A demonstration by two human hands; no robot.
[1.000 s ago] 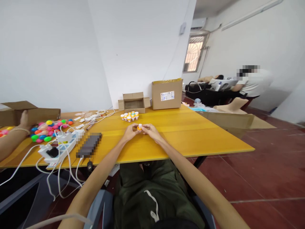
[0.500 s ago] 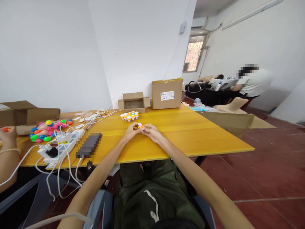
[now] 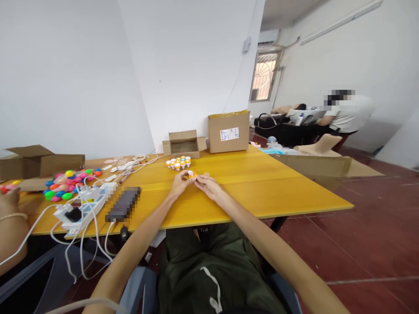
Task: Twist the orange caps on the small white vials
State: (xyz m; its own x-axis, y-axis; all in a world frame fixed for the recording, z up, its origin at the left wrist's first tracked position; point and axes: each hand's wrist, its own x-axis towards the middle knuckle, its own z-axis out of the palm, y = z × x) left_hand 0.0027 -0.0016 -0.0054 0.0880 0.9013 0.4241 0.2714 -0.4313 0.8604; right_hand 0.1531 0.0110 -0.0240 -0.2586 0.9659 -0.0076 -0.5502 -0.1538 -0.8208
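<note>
Between my two hands, just above the yellow table [image 3: 258, 183], is a small white-and-orange plastic piece [image 3: 192, 175]. My left hand [image 3: 179, 184] pinches it from the left with thumb and fingertips. From the other side, the closed fingertips of my right hand [image 3: 210, 187] grip its lower right edge. Its orange part shows between the fingertips, and its exact kind is too small to tell. Beyond my hands stands a tight cluster of several similar small pieces [image 3: 178, 163] with white tops and orange bands, a few of them bluish.
Behind the cluster are an open cardboard box [image 3: 185, 146] and a closed one [image 3: 229, 133]. On the left lie a phone [image 3: 123, 204], a power strip [image 3: 90, 209] with cables and a heap of colourful plastic eggs [image 3: 67, 185]. A co-worker's hand [image 3: 9, 203] is at far left.
The small piece has been turned and tilted between my fingers, showing more orange now. My right fingers have shifted slightly around it. The whole view has tipped a little.
</note>
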